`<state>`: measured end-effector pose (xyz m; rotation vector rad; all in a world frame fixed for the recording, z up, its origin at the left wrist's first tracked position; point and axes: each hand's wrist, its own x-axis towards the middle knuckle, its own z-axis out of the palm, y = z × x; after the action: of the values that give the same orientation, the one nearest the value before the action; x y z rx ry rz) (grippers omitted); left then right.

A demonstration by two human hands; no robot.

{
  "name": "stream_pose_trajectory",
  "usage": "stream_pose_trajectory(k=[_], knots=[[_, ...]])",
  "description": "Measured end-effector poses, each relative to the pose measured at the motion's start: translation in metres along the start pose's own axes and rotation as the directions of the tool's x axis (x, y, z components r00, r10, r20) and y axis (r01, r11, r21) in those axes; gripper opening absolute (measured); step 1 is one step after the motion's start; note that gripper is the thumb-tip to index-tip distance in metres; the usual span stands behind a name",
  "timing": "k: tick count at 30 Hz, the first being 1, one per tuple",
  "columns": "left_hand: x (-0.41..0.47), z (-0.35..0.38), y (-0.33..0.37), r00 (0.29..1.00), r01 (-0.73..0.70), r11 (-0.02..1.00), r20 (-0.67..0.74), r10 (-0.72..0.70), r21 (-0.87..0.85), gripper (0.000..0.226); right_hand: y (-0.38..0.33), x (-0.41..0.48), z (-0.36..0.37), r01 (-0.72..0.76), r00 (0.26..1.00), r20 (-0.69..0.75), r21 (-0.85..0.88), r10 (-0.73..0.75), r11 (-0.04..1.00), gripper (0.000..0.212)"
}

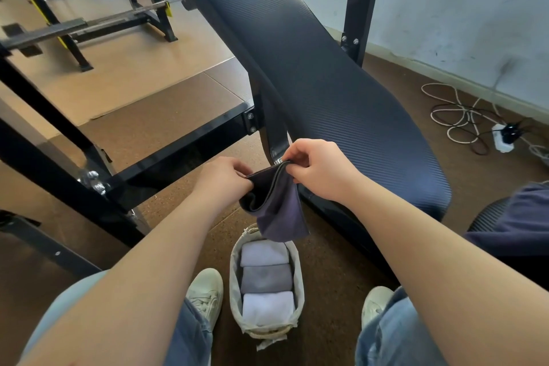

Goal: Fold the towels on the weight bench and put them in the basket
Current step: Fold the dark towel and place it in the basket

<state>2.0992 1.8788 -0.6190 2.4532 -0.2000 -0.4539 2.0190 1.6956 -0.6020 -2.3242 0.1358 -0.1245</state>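
Dark navy cloth: one towel (276, 202) hangs in the air between both hands, over the far end of the basket (234, 276). I cannot tell whether its lower edge touches the rim.

Left hand (225, 178): fingers curled, pinching the towel's upper left edge. Right hand (318, 169): thumb and fingers pinching the upper right corner, where the layers meet. Nothing else is in either hand.

The towel is already doubled, and a rounded fold shows on its left side. Holding it up rather than laying it on the counter (312, 68) probably lets the weight pull the layers straight, so the edges can be matched by feel.

The basket stands on the floor between the two shoes (208, 291), close in. That looks deliberate, since a finished towel only has to go straight down.

Inside, three folded towels lie in a row: white (263, 252), grey (266, 278), white (267, 307). They fill most of the length. The far end is hidden by the hanging cloth, so the room left there is unclear.

The part of the counter pad in view carries no towels. This may be the last one, so the task seems nearly done.

At the right edge is a dark cloth (520, 217), either clothing or another towel; I cannot say which.

Coiled cable (454, 116) lies on the floor by the wall, well apart.
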Motion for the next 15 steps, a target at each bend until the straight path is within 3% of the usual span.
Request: stream_pose_trajectory(k=[3, 7, 12, 15], knots=[[0.0, -0.003, 0.001, 0.996, -0.002, 1.0, 0.085, 0.002, -0.005, 0.031, 0.002, -0.001, 0.001, 0.017, 1.0, 0.003, -0.03, -0.017, 0.999, 0.019], [-0.003, -0.003, -0.002, 0.989, 0.024, 0.989, 0.143, -0.045, 0.144, 0.032, 0.007, 0.0, 0.003, 0.038, 0.999, 0.017, -0.097, -0.037, 0.995, 0.018], [-0.002, -0.002, -0.004, 0.957, 0.286, 0.941, 0.11, -0.269, -0.18, 0.016, 0.011, 0.001, 0.009, 0.021, 0.998, 0.065, -0.194, -0.008, 0.981, 0.019], [-0.004, -0.006, -0.002, 0.96, 0.273, 0.92, 0.144, -0.24, -0.282, 0.027, 0.013, 0.001, 0.008, -0.011, 0.998, 0.061, -0.266, 0.029, 0.964, 0.021]])
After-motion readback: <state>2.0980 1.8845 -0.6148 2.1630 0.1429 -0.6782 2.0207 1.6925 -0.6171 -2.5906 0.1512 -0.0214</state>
